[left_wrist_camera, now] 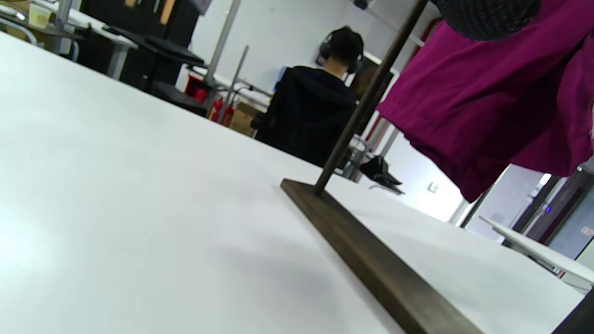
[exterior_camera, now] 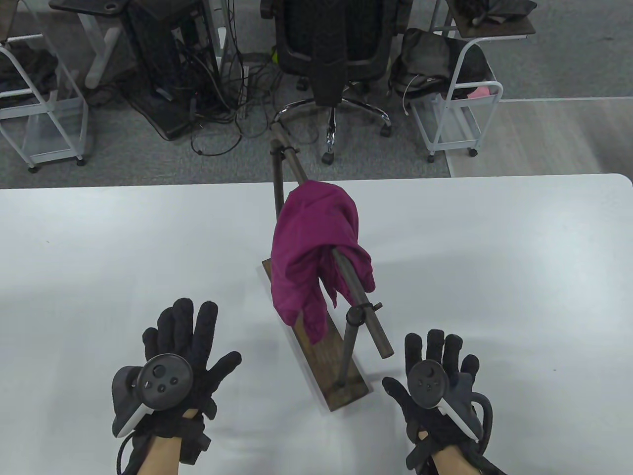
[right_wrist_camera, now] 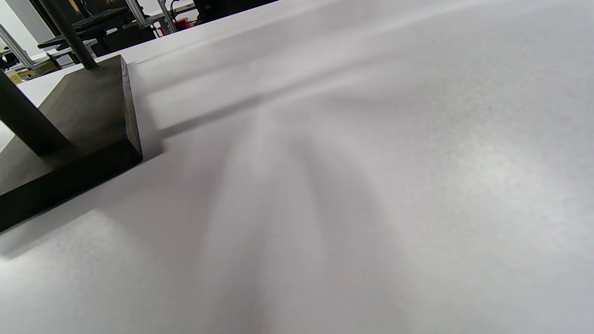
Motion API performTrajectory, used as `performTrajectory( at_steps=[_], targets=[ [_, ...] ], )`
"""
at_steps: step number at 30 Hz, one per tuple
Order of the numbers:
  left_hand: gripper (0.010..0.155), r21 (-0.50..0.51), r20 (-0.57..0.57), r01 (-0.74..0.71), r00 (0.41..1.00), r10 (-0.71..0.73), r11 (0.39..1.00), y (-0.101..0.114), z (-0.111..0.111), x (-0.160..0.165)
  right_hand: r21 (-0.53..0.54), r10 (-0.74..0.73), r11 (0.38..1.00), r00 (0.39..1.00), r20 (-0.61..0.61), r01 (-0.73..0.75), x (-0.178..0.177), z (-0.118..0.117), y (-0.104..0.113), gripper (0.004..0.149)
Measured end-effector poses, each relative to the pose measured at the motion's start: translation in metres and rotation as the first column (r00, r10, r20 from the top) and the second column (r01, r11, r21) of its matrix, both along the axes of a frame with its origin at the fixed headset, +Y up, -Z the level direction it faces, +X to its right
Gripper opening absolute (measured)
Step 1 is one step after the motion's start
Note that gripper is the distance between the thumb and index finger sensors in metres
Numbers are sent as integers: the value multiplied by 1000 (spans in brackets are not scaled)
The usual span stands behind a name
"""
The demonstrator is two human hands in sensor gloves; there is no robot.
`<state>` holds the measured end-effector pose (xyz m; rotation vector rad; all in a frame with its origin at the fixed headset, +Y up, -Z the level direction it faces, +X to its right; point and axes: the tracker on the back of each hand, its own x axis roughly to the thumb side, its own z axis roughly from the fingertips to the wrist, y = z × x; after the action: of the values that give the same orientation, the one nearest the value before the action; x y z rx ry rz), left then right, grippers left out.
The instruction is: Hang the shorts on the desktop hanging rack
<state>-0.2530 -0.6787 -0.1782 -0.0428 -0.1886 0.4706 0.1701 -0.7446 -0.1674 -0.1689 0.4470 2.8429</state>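
Magenta shorts (exterior_camera: 316,247) hang draped over the horizontal bar (exterior_camera: 356,292) of the desktop rack, whose wooden base (exterior_camera: 326,361) sits mid-table. My left hand (exterior_camera: 185,341) is spread open and empty, left of the base. My right hand (exterior_camera: 435,356) is open and empty, right of the base's near end. In the left wrist view the shorts (left_wrist_camera: 487,97) hang above the base (left_wrist_camera: 371,264) beside an upright post (left_wrist_camera: 362,106), with one fingertip (left_wrist_camera: 487,16) at the top edge. The right wrist view shows the base corner (right_wrist_camera: 83,134) and no fingers.
The white table (exterior_camera: 494,277) spreads around the rack. Beyond its far edge stand an office chair (exterior_camera: 336,44), white wire carts (exterior_camera: 455,104) and a desk with cables (exterior_camera: 168,64). A person in black (left_wrist_camera: 311,111) sits in the background of the left wrist view.
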Motion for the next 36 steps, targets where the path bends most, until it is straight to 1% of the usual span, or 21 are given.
performTrajectory(
  at_steps=[8, 13, 16, 21, 25, 29, 36],
  targets=[
    [88, -56, -13, 50, 999, -50, 997, -24, 17, -8, 7, 14, 1000, 1000, 12, -14, -1, 0, 0, 83],
    [88, -116, 0, 44, 999, -45, 992, -38, 21, -10, -2, 19, 1000, 1000, 17, -19, -1, 0, -1, 83],
    [88, -133, 8, 49, 999, -49, 990, -40, 21, -11, -3, 21, 1000, 1000, 21, -21, -1, 0, -1, 83],
    [88, -110, 10, 69, 998, -68, 992, -44, 25, -11, -7, 29, 1000, 999, 28, -29, -1, 0, -1, 83],
    [89, -142, 25, 66, 998, -63, 988, -50, 25, -10, -6, 34, 999, 999, 28, -34, -1, 0, 0, 83],
    [89, -138, 39, 64, 998, -59, 988, -49, 26, -9, -4, 33, 999, 999, 31, -33, -1, 0, -1, 83],
    [89, -138, 52, 60, 997, -53, 989, -51, 27, -8, -29, 40, 999, 998, 43, -39, 0, -1, -2, 83]
  ],
)
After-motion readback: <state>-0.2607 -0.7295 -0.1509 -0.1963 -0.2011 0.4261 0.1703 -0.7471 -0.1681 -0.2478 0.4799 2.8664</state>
